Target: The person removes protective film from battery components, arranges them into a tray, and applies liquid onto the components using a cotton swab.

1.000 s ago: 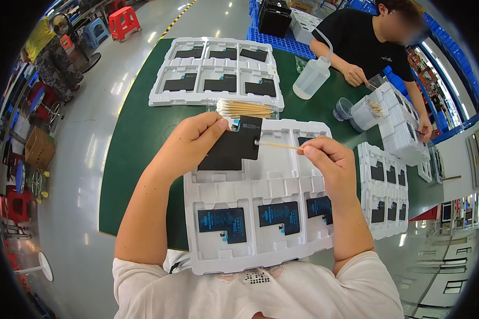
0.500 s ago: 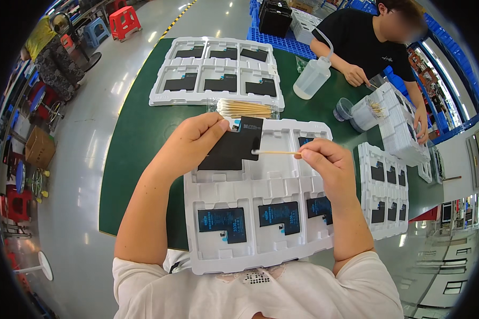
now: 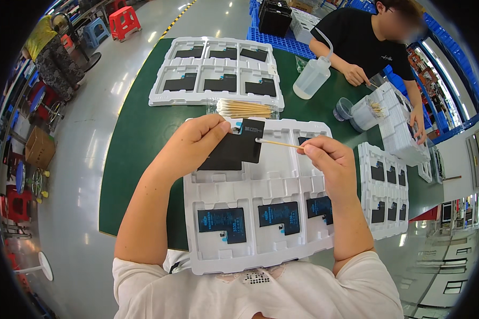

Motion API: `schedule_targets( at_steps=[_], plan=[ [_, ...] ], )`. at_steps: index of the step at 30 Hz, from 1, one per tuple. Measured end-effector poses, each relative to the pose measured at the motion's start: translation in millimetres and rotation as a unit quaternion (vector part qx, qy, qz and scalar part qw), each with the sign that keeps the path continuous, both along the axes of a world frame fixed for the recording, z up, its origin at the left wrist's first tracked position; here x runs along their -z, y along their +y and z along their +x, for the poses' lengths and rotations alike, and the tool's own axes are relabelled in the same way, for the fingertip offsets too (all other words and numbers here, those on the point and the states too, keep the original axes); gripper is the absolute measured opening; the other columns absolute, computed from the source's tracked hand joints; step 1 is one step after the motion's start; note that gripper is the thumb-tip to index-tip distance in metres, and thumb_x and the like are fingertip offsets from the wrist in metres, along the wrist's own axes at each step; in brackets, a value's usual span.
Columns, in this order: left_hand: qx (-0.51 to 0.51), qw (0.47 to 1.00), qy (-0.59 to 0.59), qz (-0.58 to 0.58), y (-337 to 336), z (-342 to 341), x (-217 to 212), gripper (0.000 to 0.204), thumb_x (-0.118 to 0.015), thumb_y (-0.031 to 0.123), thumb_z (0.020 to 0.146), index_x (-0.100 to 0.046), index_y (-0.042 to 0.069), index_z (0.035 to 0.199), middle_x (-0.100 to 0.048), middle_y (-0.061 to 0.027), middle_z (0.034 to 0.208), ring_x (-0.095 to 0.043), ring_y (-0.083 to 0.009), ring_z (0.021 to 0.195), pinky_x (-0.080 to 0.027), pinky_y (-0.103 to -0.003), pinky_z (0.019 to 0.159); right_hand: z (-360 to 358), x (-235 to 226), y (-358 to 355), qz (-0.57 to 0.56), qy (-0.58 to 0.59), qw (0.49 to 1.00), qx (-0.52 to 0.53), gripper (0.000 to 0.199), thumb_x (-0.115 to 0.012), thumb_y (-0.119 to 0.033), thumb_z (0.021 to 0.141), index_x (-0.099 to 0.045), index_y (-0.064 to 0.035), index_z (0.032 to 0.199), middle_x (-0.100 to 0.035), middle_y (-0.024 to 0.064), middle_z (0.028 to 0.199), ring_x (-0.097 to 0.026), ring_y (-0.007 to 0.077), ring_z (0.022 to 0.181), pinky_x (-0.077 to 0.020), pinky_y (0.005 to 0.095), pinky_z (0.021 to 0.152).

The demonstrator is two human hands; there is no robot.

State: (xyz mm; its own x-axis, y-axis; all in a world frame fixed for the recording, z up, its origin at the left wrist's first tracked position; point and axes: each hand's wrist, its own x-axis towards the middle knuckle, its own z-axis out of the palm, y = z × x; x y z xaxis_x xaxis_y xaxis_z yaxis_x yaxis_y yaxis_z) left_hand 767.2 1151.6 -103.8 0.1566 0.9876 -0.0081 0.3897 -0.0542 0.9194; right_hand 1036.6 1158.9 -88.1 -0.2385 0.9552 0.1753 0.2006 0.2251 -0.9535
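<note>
Factory assembly floor: white part trays (image 3: 218, 80)

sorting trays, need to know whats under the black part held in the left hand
Under the black part held by the left hand lies the white tray. The compartment right beneath it is covered, so its contents cannot be seen.

swab tip (image 3: 259, 141) now touching black part's (image 3: 234, 151) right edge, right hand (image 3: 327, 159) slightly lower

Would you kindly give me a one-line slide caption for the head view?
Left hand holds a black part over a white tray; right hand points a swab at it.
</note>
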Motion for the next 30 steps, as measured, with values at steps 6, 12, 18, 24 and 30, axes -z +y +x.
schedule_targets(
  at_steps=[6,12,18,24,30],
  plan=[
    [-0.014,1.0,0.001,-0.002,-0.9,-0.2,0.2,0.027,-0.045,0.028,0.098,-0.059,0.005,0.09,-0.047,0.0031,0.067,-0.042,-0.0053,0.059,-0.036,-0.022,0.052,-1.4,-0.2,-1.6,-0.007,0.016,1.0,0.003,0.015,-0.061,-0.011,0.085,-0.068,0.0027,0.087,-0.058,-0.0012,0.071,-0.036,0.0017,0.056,-0.0268,0.0184,0.053],
    [-0.014,1.0,-0.009,0.008,-0.6,-1.4,2.0,0.028,-0.045,0.028,0.098,-0.058,0.005,0.09,-0.048,0.0032,0.067,-0.041,-0.0053,0.059,-0.036,-0.022,0.052,-0.3,0.8,-2.2,0.001,-0.023,1.0,-0.014,0.016,-0.06,-0.011,0.084,-0.068,0.0025,0.085,-0.058,-0.0018,0.07,-0.036,0.0017,0.057,-0.0265,0.018,0.053],
    [-0.003,1.0,-0.008,0.001,-0.4,-0.2,-0.1,0.029,-0.045,0.029,0.098,-0.058,0.005,0.09,-0.049,0.0034,0.068,-0.042,-0.0048,0.059,-0.036,-0.022,0.052,-1.9,-0.9,-0.3,-0.01,0.008,1.0,0.013,0.017,-0.062,-0.013,0.083,-0.068,0.0029,0.085,-0.058,-0.0016,0.07,-0.037,0.0021,0.057,-0.0281,0.019,0.054],
    [-0.038,0.998,-0.029,-0.051,1.2,-0.1,-1.1,0.03,-0.045,0.031,0.098,-0.059,0.007,0.09,-0.051,0.0037,0.069,-0.043,-0.0044,0.06,-0.038,-0.022,0.052,0.1,-0.2,-2.0,-0.057,0.023,0.997,-0.044,0.016,-0.059,-0.01,0.084,-0.067,0.0034,0.086,-0.062,0.0032,0.073,-0.037,0.0036,0.055,-0.028,0.0195,0.052],
    [-0.053,0.994,-0.07,-0.06,1.0,3.1,1.7,0.031,-0.045,0.032,0.099,-0.059,0.007,0.089,-0.051,0.0034,0.069,-0.044,-0.0042,0.061,-0.038,-0.021,0.052,8.7,-1.1,2.2,-0.052,0.142,0.988,-0.016,0.017,-0.06,-0.011,0.085,-0.068,0.0034,0.091,-0.064,0.0029,0.076,-0.034,0.002,0.055,-0.0279,0.0187,0.051]
  ],
)
